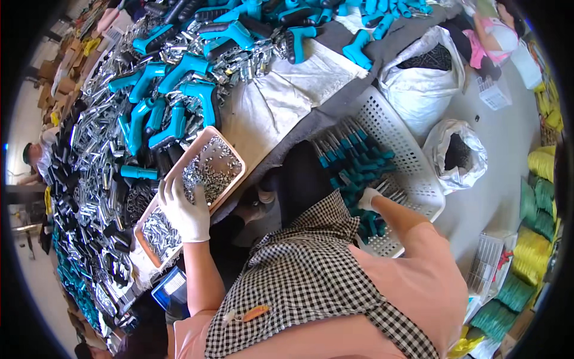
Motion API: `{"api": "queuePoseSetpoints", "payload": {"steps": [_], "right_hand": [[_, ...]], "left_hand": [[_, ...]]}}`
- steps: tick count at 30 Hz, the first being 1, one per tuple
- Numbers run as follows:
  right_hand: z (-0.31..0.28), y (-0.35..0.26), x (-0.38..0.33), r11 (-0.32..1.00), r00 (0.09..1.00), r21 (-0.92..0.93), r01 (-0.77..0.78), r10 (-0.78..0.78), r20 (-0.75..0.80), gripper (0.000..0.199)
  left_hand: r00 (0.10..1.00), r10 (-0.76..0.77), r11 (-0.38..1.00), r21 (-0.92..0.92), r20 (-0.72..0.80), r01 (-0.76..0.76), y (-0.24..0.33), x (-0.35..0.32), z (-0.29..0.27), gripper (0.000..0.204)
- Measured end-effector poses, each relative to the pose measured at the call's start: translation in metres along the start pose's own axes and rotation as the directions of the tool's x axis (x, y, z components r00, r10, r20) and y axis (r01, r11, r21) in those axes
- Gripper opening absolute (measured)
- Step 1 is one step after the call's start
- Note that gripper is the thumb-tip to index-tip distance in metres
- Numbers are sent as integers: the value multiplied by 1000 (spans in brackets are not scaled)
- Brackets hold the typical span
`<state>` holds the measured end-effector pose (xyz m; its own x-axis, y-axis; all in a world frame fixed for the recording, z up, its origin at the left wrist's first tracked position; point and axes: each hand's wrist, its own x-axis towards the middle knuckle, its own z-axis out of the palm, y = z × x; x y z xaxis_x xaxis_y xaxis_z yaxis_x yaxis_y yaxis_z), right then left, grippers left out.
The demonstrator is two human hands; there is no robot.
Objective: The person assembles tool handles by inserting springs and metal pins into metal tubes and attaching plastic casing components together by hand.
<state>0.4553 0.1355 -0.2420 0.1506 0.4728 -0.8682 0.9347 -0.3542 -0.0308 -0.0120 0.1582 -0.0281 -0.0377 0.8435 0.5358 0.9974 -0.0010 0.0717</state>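
Observation:
My left hand (188, 214), in a white glove, lies over a shallow pink tray (231, 181) with its fingers spread. Small shiny metal pieces (209, 169) fill the tray's far part, and longer silvery pieces (161, 233) lie at its near end. On the right, my gloved right hand (369, 199) reaches into a white perforated basket (426, 173). Its fingers are curled at a teal-handled tool and partly hidden. Several teal-handled tools (359, 152) with metal shafts lie in rows in that basket.
Teal pistol-shaped housings (194, 66) and heaps of metal parts (98, 149) cover the worktable. A pale cloth (275, 99) lies along its edge. White sacks (415, 90) of dark parts stand beyond the basket. Yellow and green bundles (532, 251) line the right; other people are farther off.

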Motion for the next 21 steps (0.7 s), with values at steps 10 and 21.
{"api": "queuePoseSetpoints", "payload": {"steps": [10, 21], "right_hand": [[-58, -56, 63, 943, 941, -329, 54, -159, -299, 59], [-85, -147, -72, 642, 276, -270, 717, -618, -736, 14]], "left_hand": [[993, -107, 994, -34, -44, 105, -5, 4, 0, 21], [968, -206, 959, -225, -143, 171, -8, -7, -8, 25]]}}
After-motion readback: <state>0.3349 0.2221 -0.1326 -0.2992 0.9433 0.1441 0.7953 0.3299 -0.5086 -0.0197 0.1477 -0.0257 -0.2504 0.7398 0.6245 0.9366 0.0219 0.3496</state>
